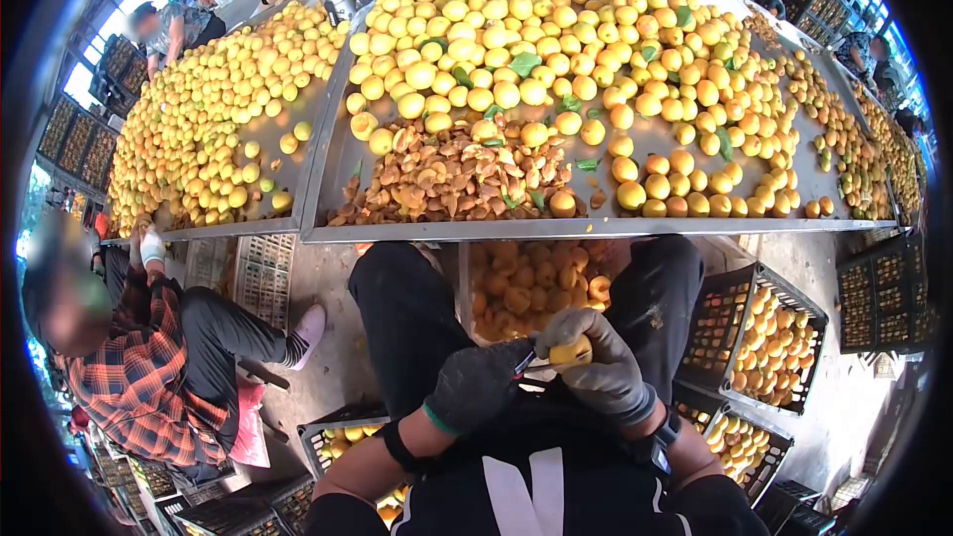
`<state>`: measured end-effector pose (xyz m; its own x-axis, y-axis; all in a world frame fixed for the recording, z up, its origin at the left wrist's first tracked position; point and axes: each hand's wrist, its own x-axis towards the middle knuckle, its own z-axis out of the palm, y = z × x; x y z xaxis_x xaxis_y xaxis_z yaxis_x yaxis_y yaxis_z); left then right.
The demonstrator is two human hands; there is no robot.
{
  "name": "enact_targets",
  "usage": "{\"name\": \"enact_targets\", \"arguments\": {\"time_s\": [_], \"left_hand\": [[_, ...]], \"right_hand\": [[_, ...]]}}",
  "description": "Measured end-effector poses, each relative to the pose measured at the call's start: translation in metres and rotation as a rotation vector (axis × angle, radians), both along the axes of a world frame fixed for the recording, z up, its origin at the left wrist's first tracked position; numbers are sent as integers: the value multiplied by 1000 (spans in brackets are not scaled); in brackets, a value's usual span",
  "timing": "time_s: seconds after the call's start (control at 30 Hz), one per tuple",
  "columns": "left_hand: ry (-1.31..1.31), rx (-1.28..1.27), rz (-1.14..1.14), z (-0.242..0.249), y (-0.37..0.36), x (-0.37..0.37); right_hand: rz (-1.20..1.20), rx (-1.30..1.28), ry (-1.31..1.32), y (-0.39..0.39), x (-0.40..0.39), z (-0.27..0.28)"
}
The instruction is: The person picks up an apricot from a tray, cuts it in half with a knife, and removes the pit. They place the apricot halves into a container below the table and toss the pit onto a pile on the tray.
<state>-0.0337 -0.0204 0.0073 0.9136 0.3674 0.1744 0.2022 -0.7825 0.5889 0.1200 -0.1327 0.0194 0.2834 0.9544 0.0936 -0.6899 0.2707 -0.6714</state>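
The fruit (pixel 570 351) is pinched by the fingers of the right hand (pixel 606 369), short of the near edge of the bench (pixel 556 230); it lies immediately right of the small tool (pixel 523 363), around which the left hand (pixel 471 383) is closed; the fruit's long axis cannot be determined

We wear a black top (pixel 606 496) with two broad white bands (pixel 506 496) down its middle and thin white lines near its edges. Beside the top are our dark sleeves (pixel 347 516), ending short of the wrists. Forward of the top, our left hand (pixel 475 382) is in a blackish glove with a green edge (pixel 435 415), above a black wristband (pixel 399 445); our right hand (pixel 601 362) has a grey glove and a black wrist strap (pixel 667 429). Beyond the top are black trousers (pixel 402 303), with pale smudges on the right leg.
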Motion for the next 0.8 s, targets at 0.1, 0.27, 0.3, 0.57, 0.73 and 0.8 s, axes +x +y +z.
{"name": "enact_targets", "arguments": {"time_s": [0.1, 0.27, 0.3, 0.57, 0.73, 0.8], "left_hand": [[2, -11, 3, -7, 2, 1], [-5, -57, 33, -6, 4, 4], [55, -70, 53, -4, 5, 5], [46, -80, 68, 0, -5, 3], [106, -141, 107, -17, 5, 3], [61, -118, 123, -17, 6, 7]], "right_hand": [[17, -31, -3, 0, 0, -4], [-128, -86, -249, 6, -3, -3], [-177, -118, -473, 7, -1, -3], [18, -33, 51, 9, -7, -13], [-65, -158, -35, 13, -9, -7], [-135, -299, -367, 15, -4, -12]]}}
